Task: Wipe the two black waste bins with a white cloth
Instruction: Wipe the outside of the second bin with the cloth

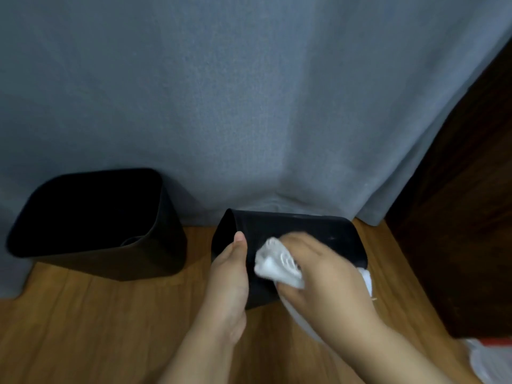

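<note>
left hand (230, 268) grips the tipped black plastic waste bin (318, 231) on the wooden floor (110, 328), right hand (329, 275) clutching a crumpled white cloth (277, 266) against it.

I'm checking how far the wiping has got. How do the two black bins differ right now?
The left bin stands upright on the wooden floor, mouth open upward, untouched. The right bin is tipped over, with the left hand gripping its side while the right hand presses the white cloth on it. Both are black, squarish and close to the grey curtain.
</note>
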`<state>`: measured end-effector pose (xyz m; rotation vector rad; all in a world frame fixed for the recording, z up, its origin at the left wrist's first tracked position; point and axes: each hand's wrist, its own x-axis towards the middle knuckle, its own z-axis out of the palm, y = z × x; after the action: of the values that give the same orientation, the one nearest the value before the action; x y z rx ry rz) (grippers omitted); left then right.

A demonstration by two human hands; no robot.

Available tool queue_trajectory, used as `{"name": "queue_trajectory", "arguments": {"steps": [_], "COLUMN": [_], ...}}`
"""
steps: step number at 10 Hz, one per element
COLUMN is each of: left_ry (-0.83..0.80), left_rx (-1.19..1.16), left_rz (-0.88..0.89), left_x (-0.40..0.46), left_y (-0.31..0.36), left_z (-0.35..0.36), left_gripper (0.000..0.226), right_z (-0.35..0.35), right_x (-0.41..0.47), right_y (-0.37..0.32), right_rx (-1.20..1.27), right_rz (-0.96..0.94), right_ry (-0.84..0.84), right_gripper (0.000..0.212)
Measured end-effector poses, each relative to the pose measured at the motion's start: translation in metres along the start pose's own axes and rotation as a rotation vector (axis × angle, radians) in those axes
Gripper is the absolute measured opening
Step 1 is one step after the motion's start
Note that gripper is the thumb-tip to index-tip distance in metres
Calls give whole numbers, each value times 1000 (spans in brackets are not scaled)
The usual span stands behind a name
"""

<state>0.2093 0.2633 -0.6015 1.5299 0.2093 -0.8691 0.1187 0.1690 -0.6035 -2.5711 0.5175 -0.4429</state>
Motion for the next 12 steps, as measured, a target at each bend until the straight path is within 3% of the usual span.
{"name": "queue_trajectory", "arguments": {"steps": [1,2,3,4,5,6,7,9,10,12], "left_ry": [4,12,-5,-35,-41,-34,-4,-3,13,22], "left_rx": [13,-4,-20,-25,-32,-44,-45,-30,-45,-60], "left_rz": [9,3,-2,35,60,66,82,79,66,42], "left_x": [-2,0,5,5,5,4,4,1,2,-1], "left_y": [-2,0,0,-2,-4,-4,-2,-2,0,-1], "left_z": [2,-2,-4,-6,-7,-7,-6,-6,-8,-9], "left_gripper": [30,30,36,34,32,31,34,35,37,38], "right_z": [5,2,-8,-17,-27,-22,-12,-18,-4,-22], "right_x": [15,-6,-30,-34,-18,0,2,4,-5,3], "right_y": [8,8,21,52,79,80,73,81,53,82], "right_rx": [81,43,20,159,79,19,40,-53,69,-54], "right_rz": [42,-59,-16,217,369,422,310,436,323,481], "right_ry": [48,-68,-109,-5,126,108,13,98,36,60], "right_gripper": [32,33,39,32,15,14,18,7,14,13]}}
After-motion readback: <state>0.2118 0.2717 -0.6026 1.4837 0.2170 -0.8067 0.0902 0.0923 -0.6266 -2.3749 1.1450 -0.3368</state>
